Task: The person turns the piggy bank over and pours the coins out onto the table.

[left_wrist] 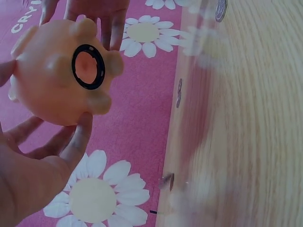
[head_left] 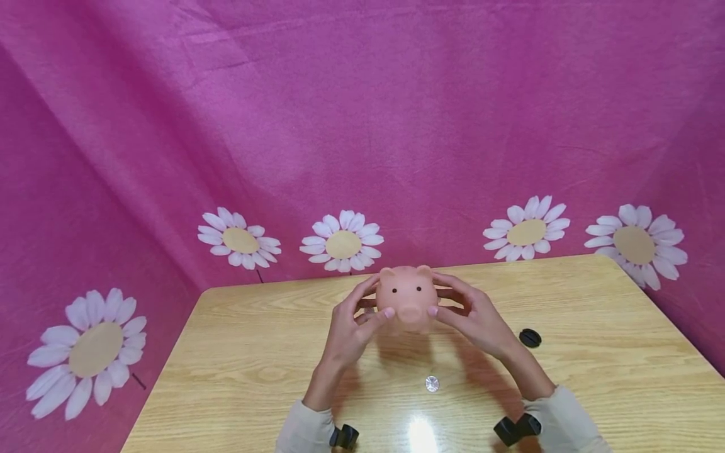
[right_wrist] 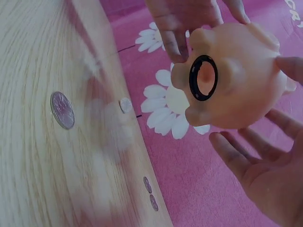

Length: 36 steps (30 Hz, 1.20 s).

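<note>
A pink piggy bank (head_left: 408,299) is held up over the table, its snout towards me. My left hand (head_left: 350,328) grips one side of it, thumb beside the snout and fingers round the flank. The other side is gripped by my right hand (head_left: 480,321) in the same way. Both wrist views show the underside, where a black ring (right_wrist: 192,80) surrounds an uncovered hole between the stubby feet. On the wood below lies a silver coin (head_left: 432,384). A black round stopper (head_left: 530,338) rests to the right of my right hand.
The wooden table (head_left: 255,352) reaches back to a pink cloth (head_left: 362,126) printed with daisies. Further coins lie on the tabletop, including a coin (right_wrist: 125,105) and a pair, one of them this coin (right_wrist: 147,184), in the right wrist view.
</note>
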Each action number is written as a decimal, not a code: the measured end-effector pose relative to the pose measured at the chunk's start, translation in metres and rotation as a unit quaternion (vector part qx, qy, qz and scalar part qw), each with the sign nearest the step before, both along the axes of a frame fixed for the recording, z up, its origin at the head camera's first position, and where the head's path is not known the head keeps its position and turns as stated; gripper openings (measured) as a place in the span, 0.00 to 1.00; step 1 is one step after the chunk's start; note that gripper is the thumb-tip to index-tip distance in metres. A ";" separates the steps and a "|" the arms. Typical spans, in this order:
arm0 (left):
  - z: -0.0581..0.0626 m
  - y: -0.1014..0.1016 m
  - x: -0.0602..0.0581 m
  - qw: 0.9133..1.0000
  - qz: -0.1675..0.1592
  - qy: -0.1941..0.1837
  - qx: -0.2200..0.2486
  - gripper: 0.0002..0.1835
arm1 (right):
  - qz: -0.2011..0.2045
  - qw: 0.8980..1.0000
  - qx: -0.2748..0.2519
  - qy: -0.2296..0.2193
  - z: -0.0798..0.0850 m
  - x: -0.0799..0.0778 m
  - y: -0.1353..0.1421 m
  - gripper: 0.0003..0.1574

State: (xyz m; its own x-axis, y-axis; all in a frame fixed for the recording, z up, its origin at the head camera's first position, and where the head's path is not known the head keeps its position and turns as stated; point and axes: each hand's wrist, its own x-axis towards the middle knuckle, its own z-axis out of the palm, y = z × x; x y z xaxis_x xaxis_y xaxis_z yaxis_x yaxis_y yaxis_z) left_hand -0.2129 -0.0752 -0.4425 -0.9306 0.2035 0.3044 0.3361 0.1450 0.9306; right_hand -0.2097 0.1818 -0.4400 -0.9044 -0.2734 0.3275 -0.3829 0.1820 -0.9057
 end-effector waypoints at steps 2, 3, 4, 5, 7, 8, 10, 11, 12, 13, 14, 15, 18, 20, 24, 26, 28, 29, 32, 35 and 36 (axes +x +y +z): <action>0.000 0.001 0.000 1.000 0.012 -0.011 -0.012 0.31 | -0.012 1.000 0.013 -0.022 0.001 0.000 -0.001 0.34; 0.000 0.002 0.000 1.000 0.017 -0.021 -0.016 0.30 | -0.020 0.999 0.022 -0.034 0.001 0.001 -0.002 0.33; -0.001 0.003 0.000 0.999 0.019 -0.034 -0.019 0.29 | -0.027 0.998 0.033 -0.047 0.002 0.001 -0.002 0.33; -0.001 0.003 0.000 0.998 0.020 -0.050 -0.020 0.29 | -0.033 0.997 0.043 -0.058 0.002 0.002 -0.003 0.33; -0.002 0.005 -0.001 0.996 0.023 -0.082 -0.027 0.29 | -0.036 0.994 0.055 -0.085 0.002 0.003 -0.004 0.33; -0.003 0.005 -0.001 0.995 0.023 -0.096 -0.029 0.29 | -0.038 0.993 0.061 -0.095 0.002 0.003 -0.005 0.33; -0.005 0.005 -0.002 0.992 0.024 -0.115 -0.039 0.31 | -0.035 0.991 0.061 -0.114 0.001 0.003 -0.006 0.34; -0.005 0.005 -0.002 0.992 0.025 -0.119 -0.044 0.31 | -0.032 0.990 0.056 -0.122 0.001 0.003 -0.006 0.34; -0.005 0.005 -0.002 0.991 0.025 -0.124 -0.047 0.32 | -0.029 0.990 0.050 -0.130 0.000 0.003 -0.006 0.34; -0.005 0.005 -0.002 0.991 0.024 -0.126 -0.046 0.32 | -0.028 0.990 0.050 -0.131 -0.001 0.002 -0.006 0.34; -0.005 0.006 -0.002 0.991 0.022 -0.128 -0.045 0.32 | -0.028 0.990 0.050 -0.132 -0.001 0.002 -0.006 0.34; -0.005 0.006 -0.002 0.991 0.021 -0.128 -0.045 0.32 | -0.027 0.990 0.049 -0.133 -0.001 0.002 -0.006 0.34; -0.004 0.006 -0.002 0.991 0.021 -0.125 -0.045 0.32 | -0.027 0.990 0.059 -0.126 -0.002 0.001 -0.005 0.34; -0.004 0.006 -0.002 0.991 0.020 -0.121 -0.046 0.32 | -0.028 0.990 0.061 -0.124 -0.001 0.001 -0.004 0.35; -0.003 0.006 -0.002 0.993 0.015 -0.111 -0.039 0.31 | -0.019 0.991 0.045 -0.123 -0.001 0.001 -0.004 0.35; -0.004 0.006 -0.002 0.994 0.012 -0.100 -0.037 0.31 | -0.025 0.992 0.050 -0.116 0.000 0.002 -0.004 0.35; -0.004 0.005 -0.001 0.995 0.010 -0.089 -0.036 0.31 | -0.028 0.993 0.049 -0.107 0.001 0.003 -0.004 0.34; -0.004 0.005 -0.002 0.996 0.010 -0.085 -0.037 0.31 | -0.029 0.993 0.048 -0.100 0.002 0.003 -0.003 0.33; -0.002 0.004 -0.001 0.996 0.016 -0.071 -0.043 0.31 | -0.028 0.996 0.044 -0.078 0.004 0.004 -0.003 0.33; -0.001 0.004 0.000 0.997 0.021 -0.057 -0.038 0.31 | -0.024 0.997 0.033 -0.062 0.005 0.004 -0.002 0.33; -0.001 0.004 0.000 0.998 0.021 -0.049 -0.036 0.31 | -0.025 0.998 0.032 -0.057 0.005 0.004 -0.002 0.33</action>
State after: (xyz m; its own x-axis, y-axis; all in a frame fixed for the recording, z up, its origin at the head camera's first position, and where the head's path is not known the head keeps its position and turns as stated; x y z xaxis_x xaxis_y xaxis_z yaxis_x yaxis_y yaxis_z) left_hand -0.2129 -0.0714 -0.4433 -0.9635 0.1810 0.1973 0.2357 0.2243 0.9456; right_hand -0.2053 0.1797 -0.4350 -0.9477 -0.2447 0.2051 -0.2674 0.2572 -0.9286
